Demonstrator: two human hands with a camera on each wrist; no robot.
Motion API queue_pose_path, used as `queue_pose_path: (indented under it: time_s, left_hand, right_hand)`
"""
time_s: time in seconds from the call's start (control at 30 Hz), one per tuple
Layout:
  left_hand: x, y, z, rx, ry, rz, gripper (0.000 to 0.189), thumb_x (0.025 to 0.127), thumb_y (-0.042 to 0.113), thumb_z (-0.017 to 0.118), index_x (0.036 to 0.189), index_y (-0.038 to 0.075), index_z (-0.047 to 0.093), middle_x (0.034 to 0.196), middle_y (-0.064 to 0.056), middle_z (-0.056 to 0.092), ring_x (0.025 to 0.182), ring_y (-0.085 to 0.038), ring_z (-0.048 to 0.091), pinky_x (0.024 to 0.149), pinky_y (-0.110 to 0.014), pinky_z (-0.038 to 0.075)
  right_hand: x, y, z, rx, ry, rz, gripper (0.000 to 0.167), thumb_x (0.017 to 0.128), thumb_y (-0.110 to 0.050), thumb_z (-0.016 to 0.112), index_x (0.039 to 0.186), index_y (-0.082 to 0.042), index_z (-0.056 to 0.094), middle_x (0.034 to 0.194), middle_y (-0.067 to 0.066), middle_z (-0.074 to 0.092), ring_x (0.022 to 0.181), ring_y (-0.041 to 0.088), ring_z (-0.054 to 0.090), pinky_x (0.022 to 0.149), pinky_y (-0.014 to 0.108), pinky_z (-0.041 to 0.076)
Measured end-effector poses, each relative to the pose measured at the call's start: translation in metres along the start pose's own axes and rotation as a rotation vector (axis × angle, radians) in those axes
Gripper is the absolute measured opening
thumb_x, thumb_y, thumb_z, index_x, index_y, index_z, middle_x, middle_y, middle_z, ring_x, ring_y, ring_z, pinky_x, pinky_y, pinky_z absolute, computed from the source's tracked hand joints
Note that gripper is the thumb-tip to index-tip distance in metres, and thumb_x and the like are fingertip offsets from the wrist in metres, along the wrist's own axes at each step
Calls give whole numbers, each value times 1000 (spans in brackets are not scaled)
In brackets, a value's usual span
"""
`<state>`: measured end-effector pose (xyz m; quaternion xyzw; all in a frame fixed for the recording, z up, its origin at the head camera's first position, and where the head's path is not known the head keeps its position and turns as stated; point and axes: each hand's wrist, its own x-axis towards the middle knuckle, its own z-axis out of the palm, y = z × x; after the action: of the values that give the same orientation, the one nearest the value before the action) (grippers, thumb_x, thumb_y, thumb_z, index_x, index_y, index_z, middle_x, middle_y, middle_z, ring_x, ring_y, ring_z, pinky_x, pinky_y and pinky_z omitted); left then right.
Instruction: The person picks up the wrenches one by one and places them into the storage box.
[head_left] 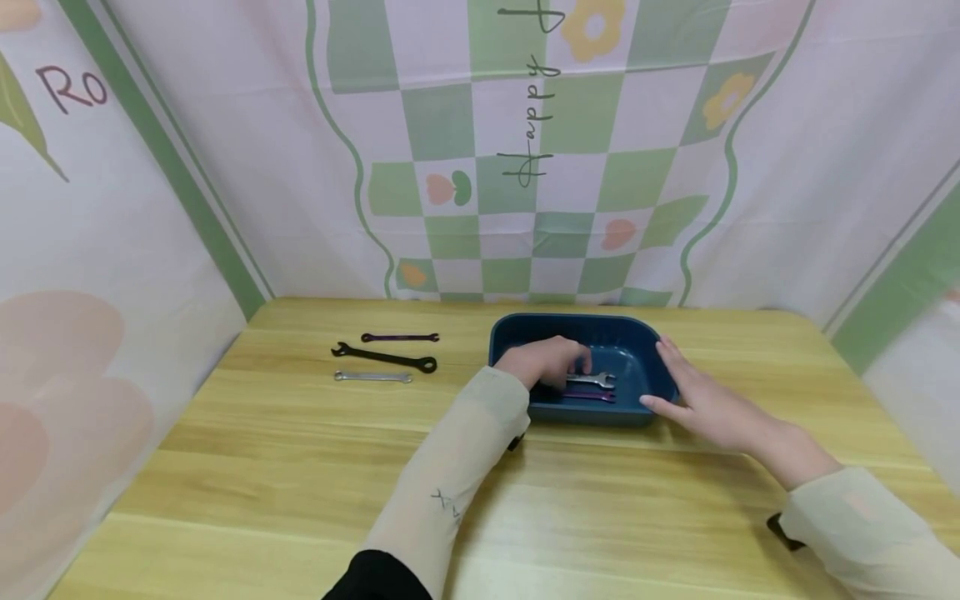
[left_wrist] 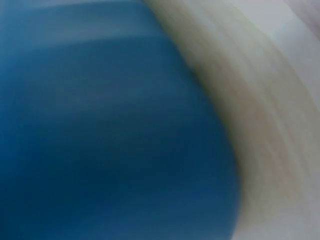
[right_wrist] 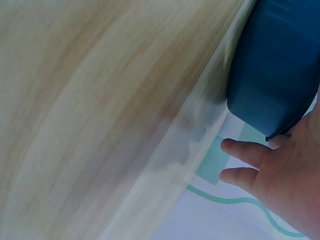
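My left hand (head_left: pixel 546 363) reaches down into a dark blue plastic bin (head_left: pixel 517 414), fingers bent over the left part of two wrenches. A silver open-end wrench (head_left: pixel 600 380) shows to the right of its fingertips, and a purple wrench (head_left: pixel 592 396) lies nearer the bin's front wall. The fingertips are hidden, so I cannot tell whether they pinch the silver wrench. At the bin's right end, my right hand (head_left: pixel 712 406) touches the rim with spread, straight fingers, thumb by the front corner. In the right wrist view, fingers (right_wrist: pixel 245 152) extend beside the bin's outer wall (right_wrist: pixel 272 70).
Left of the bin, three wrenches lie on the wooden table (head_left: pixel 300 475): a small purple one (head_left: pixel 401 337), a larger black one (head_left: pixel 382 357) and a silver one (head_left: pixel 372 377). A patterned curtain (head_left: pixel 435 125) hangs behind the table. Blue bin wall (left_wrist: pixel 110 125) fills much of the blurred left wrist view.
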<state>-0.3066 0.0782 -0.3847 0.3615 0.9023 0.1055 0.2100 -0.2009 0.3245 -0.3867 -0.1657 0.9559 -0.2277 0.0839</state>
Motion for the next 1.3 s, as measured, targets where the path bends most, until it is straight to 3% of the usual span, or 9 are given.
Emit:
queue_pose_path:
  time_s: [0.5,1.3]
  left_hand:
    - [-4,-2,-1,-19,-3,28,42,94,0,71,129,21,65,115,0,62,99,-11,57,75,-21,49]
    - [-3,-1,2,-53,2,-22,45,95,-8,61,128,23,67,111,2,62,96,-10,56,76,-22,49]
  right_hand:
    - [0,0,1,11,0,-1,96,105,-50,53,163,-6,-11,168,20,-12,146,58,12,111,73,19]
    - [0,0,1,2,1,3,98,104,-51,53,162,-6,-11,168,22,-12,146,59,13,111,73,20]
